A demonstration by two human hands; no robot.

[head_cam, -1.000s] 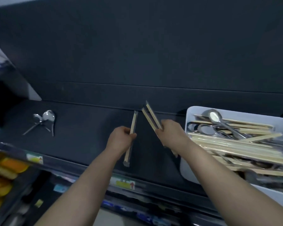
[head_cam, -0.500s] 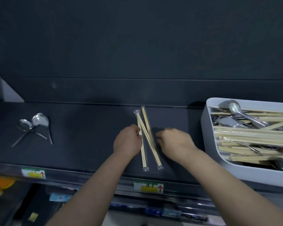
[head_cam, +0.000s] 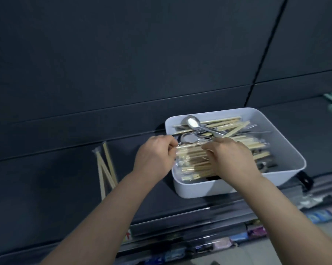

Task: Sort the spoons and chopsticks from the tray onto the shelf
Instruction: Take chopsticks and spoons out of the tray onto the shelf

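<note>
- The shelf (head_cam: 46,178) is dark; two wrapped chopsticks (head_cam: 105,169) lie on it crossing each other, left of the middle, reaching toward the front edge.
- The left hand (head_cam: 155,155) is at the left rim of the tray, fingers curled, pinching the end of the chopstick pile (head_cam: 192,159).
- The right hand (head_cam: 232,157) is over the tray, fingers curled down and gripping the same pile.
- The white tray (head_cam: 287,150) stands near the front edge of the shelf, on its right part; spoons (head_cam: 194,123) lie in it near its back rim.

Bare forearms, left hand (head_cam: 155,158) and right hand (head_cam: 233,159) bare.
</note>
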